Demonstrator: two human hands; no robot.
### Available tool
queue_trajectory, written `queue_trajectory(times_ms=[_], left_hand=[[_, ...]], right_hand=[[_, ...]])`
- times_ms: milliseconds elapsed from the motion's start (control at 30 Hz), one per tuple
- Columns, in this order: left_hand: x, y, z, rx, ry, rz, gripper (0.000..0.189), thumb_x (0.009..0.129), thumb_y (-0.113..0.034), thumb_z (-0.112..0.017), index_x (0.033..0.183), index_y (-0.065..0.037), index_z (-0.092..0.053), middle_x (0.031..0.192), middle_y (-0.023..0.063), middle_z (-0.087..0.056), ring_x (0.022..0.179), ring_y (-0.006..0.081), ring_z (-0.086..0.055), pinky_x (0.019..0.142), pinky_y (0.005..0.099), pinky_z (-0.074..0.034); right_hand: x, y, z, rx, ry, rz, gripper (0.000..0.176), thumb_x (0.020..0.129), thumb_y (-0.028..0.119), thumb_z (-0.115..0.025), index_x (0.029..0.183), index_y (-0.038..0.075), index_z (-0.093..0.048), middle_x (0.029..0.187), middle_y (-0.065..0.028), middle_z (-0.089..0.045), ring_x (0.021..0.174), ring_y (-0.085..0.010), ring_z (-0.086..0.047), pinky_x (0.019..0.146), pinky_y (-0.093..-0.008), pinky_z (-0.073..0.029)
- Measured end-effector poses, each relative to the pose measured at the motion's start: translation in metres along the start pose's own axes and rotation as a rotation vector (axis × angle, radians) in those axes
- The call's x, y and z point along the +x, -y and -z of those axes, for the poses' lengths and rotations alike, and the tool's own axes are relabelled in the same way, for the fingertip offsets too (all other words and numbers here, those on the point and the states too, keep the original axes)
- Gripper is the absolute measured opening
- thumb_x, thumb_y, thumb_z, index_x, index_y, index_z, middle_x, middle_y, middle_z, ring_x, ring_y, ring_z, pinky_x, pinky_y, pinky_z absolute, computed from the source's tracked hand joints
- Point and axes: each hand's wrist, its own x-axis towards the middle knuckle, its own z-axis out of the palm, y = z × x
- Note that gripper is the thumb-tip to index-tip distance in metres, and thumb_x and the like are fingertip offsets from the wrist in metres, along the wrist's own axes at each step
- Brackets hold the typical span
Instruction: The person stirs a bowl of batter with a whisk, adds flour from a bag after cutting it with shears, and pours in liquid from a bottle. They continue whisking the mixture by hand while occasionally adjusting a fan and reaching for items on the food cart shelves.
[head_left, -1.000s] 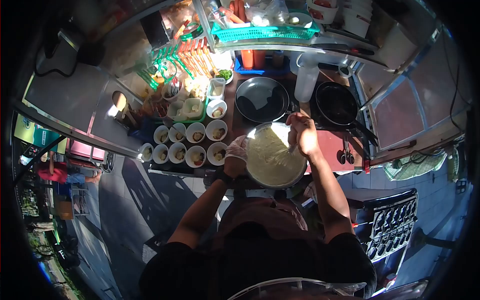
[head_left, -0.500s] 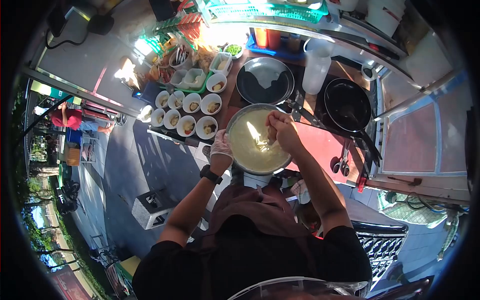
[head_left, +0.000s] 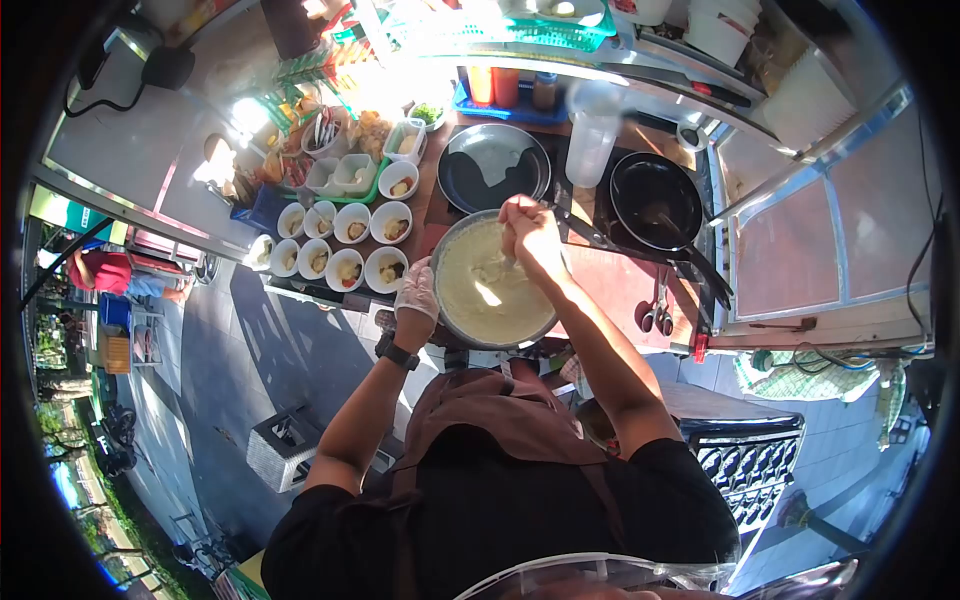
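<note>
A large round bowl [head_left: 460, 325] of pale, creamy batter [head_left: 500, 310] stands at the counter's front edge. My left hand [head_left: 417, 292], in a clear glove, grips the bowl's left rim. Over the bowl's upper right, my bare right hand [head_left: 530, 237] is closed round a utensil that dips into the batter; the hand hides most of it. Behind the bowl is a grey pan [head_left: 495, 165], its handle pointing right. Left of the bowl are several white cups [head_left: 387, 268] with food in them.
A black pan [head_left: 655, 200], scissors [head_left: 657, 315] and a clear pitcher [head_left: 593, 150] are on the right. Small tubs [head_left: 355, 173] in a green tray stand back left; a blue tray [head_left: 515, 113] of bottles is behind. A person [head_left: 100, 272] is far left.
The view has shifted, so the counter items appear farther left. My right hand has moved toward the bowl's back rim with the utensil. My left hand still holds the rim.
</note>
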Motion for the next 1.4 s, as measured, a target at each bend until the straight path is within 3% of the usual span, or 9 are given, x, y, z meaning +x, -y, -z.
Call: queue_trajectory(times_ms=[100,233,333,833,900,1100,1167,1233,1400], left_hand=[[0.022,0.017,0.002,-0.02,0.068,-0.029,0.035,0.11,-0.022,-0.042,0.131,0.001,-0.057,0.116,0.0108,-0.066,0.105,0.0168,-0.062,0.095,0.0307,-0.049],[0.036,0.056,0.003,-0.176,0.142,0.046,0.036,0.11,-0.023,-0.043,0.133,0.001,-0.056,0.117,0.0118,-0.066,0.105,0.0179,-0.062,0.095,0.0308,-0.048],[0.039,0.059,0.007,-0.253,0.237,0.054,0.037,0.11,-0.023,-0.043,0.135,0.0,-0.055,0.118,0.0126,-0.066,0.105,0.0181,-0.061,0.096,0.0308,-0.048],[0.042,0.056,0.023,-0.634,0.516,0.28,0.042,0.11,-0.02,-0.039,0.148,-0.002,-0.044,0.132,0.0123,-0.061,0.115,0.0177,-0.059,0.098,0.0316,-0.048],[0.05,0.085,0.018,-0.487,0.547,0.059,0.043,0.111,-0.022,-0.038,0.149,-0.002,-0.043,0.137,0.0136,-0.058,0.118,0.0187,-0.058,0.099,0.0314,-0.048],[0.03,0.054,0.029,-0.312,0.459,0.063,0.042,0.109,-0.02,-0.039,0.147,-0.002,-0.043,0.13,0.012,-0.06,0.108,0.0173,-0.06,0.09,0.0297,-0.051],[0.024,0.056,0.027,-0.461,0.474,0.176,0.038,0.108,-0.018,-0.044,0.142,-0.002,-0.045,0.123,0.0096,-0.061,0.096,0.0143,-0.06,0.078,0.0294,-0.054],[0.025,0.067,0.016,-0.566,0.369,0.063,0.027,0.106,-0.016,-0.049,0.129,-0.003,-0.049,0.108,0.0078,-0.061,0.083,0.0126,-0.058,0.065,0.0284,-0.054],[0.02,0.054,0.025,-0.301,0.373,0.225,0.008,0.106,-0.017,-0.05,0.11,-0.01,-0.05,0.083,0.0,-0.048,0.065,0.0076,-0.044,0.049,0.0272,-0.04]], right_hand=[[0.006,0.01,0.005,0.034,0.14,-0.277,0.023,0.104,0.011,-0.045,0.085,0.003,-0.054,0.051,0.0008,-0.038,0.038,-0.0116,-0.034,0.039,-0.0325,-0.03],[0.007,0.04,-0.003,0.096,-0.243,0.196,0.024,0.105,0.014,-0.045,0.087,0.003,-0.057,0.051,0.0022,-0.04,0.038,-0.0091,-0.034,0.039,-0.0273,-0.029],[-0.015,-0.015,-0.028,-0.155,-0.097,-0.139,0.024,0.105,0.014,-0.045,0.087,0.003,-0.057,0.051,0.0033,-0.041,0.037,-0.009,-0.034,0.038,-0.027,-0.025],[-0.031,0.008,-0.043,0.098,-0.376,0.324,0.025,0.106,0.014,-0.047,0.084,0.004,-0.055,0.052,0.0013,-0.041,0.038,-0.0082,-0.032,0.039,-0.0289,-0.024],[-0.035,-0.031,-0.048,-0.486,-0.275,0.199,0.025,0.105,0.013,-0.048,0.083,0.004,-0.056,0.054,0.0008,-0.046,0.039,-0.0097,-0.036,0.04,-0.0299,-0.025],[-0.042,0.015,-0.051,0.174,-0.39,0.39,0.023,0.105,0.011,-0.046,0.085,0.005,-0.055,0.053,0.0021,-0.039,0.04,-0.0077,-0.031,0.041,-0.0281,-0.025],[-0.031,-0.056,-0.029,-0.422,-0.343,0.092,0.022,0.104,0.013,-0.048,0.085,0.005,-0.055,0.053,0.0026,-0.036,0.04,-0.0087,-0.031,0.042,-0.0278,-0.025],[-0.034,-0.008,-0.02,0.003,-0.338,-0.051,0.021,0.104,0.014,-0.047,0.085,0.006,-0.054,0.052,0.0043,-0.033,0.039,-0.0082,-0.029,0.041,-0.0277,-0.024],[-0.037,0.016,-0.057,0.071,-0.392,0.282,0.024,0.103,0.01,-0.047,0.082,0.007,-0.058,0.056,0.0059,-0.038,0.045,-0.0067,-0.029,0.045,-0.0255,-0.024]])
